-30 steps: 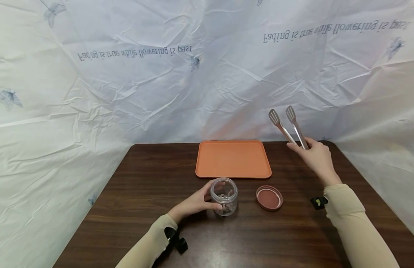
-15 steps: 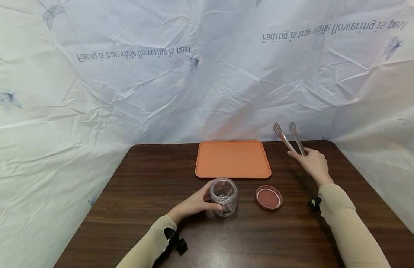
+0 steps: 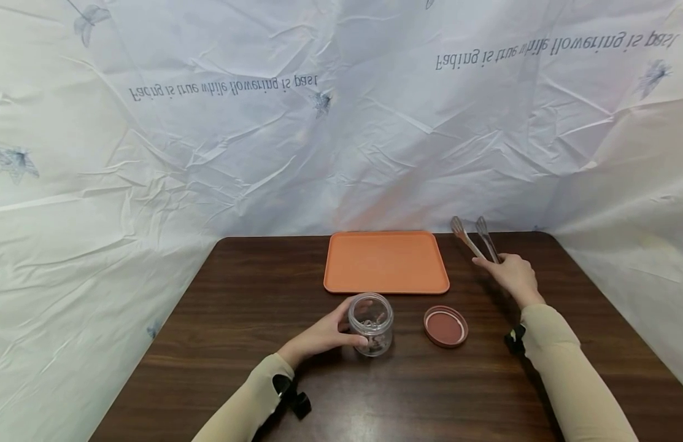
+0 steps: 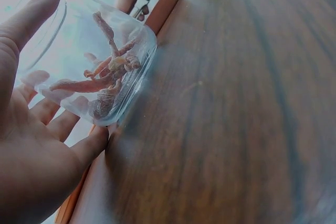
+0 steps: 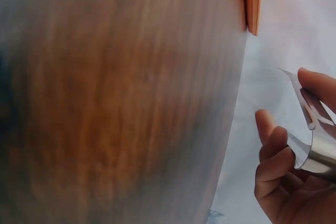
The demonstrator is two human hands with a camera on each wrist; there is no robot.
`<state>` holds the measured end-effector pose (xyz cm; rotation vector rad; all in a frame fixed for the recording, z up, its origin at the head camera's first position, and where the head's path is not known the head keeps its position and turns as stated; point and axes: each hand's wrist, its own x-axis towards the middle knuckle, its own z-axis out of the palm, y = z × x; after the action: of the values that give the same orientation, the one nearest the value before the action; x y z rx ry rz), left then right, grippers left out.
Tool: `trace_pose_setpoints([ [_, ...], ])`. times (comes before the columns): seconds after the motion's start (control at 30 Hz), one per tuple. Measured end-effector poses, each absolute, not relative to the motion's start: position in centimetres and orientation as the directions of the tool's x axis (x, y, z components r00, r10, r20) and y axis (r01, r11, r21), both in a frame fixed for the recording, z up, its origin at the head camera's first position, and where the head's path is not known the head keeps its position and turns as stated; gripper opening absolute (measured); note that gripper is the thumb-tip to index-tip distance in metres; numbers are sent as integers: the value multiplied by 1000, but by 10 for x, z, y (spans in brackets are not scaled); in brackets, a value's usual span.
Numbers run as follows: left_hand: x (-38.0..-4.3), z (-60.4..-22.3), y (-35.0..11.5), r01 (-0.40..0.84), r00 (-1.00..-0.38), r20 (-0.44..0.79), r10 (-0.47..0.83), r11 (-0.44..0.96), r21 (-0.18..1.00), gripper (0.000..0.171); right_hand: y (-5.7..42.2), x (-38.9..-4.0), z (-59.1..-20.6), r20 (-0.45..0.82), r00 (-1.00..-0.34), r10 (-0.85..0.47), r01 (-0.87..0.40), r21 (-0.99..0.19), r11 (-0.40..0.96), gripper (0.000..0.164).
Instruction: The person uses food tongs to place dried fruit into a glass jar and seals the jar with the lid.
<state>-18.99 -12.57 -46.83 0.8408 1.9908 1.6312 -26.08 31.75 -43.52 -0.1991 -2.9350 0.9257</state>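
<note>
My left hand (image 3: 328,333) grips a clear open jar (image 3: 377,337) from its left side, thumb in front and fingers around the back. Inside the jar lie several reddish-brown, knobbly dried pieces (image 4: 107,77), seen close in the left wrist view. Over the right part of the table, my right hand (image 3: 515,276) holds metal tongs (image 3: 486,239) near their bend, with fingers and thumb on the two arms. The slotted tips of the tongs point away and stand apart, with nothing between them. A reddish-brown jar lid (image 3: 445,327) lies inside up, right of the jar.
An orange tray (image 3: 385,263) lies at the back middle of the dark wooden table (image 3: 253,288), behind the jar. A white printed sheet (image 3: 341,141) hangs behind the table and down both sides.
My right hand has lowered the tongs toward the table, their tips coming down beside the tray's back right corner. The left hand and jar have stayed put.
</note>
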Motion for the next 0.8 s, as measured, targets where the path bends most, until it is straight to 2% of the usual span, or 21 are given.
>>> trace_pose_setpoints([
  [0.23,-190,-468,-125,185,-721,46,691,128,974,85,320,-260,-436,-72,-991,116,137,-540,830,103],
  [0.47,-190,-467,-125,182,-718,50,694,117,976,84,321,-262,-434,-81,-991,110,136,-526,840,101],
  [0.7,-191,-468,-125,197,-721,61,691,119,973,84,323,-263,-430,-216,-976,37,154,-552,820,83],
  [0.8,-191,-469,-126,196,-721,60,690,121,973,84,322,-262,-428,-256,-967,6,149,-545,825,82],
])
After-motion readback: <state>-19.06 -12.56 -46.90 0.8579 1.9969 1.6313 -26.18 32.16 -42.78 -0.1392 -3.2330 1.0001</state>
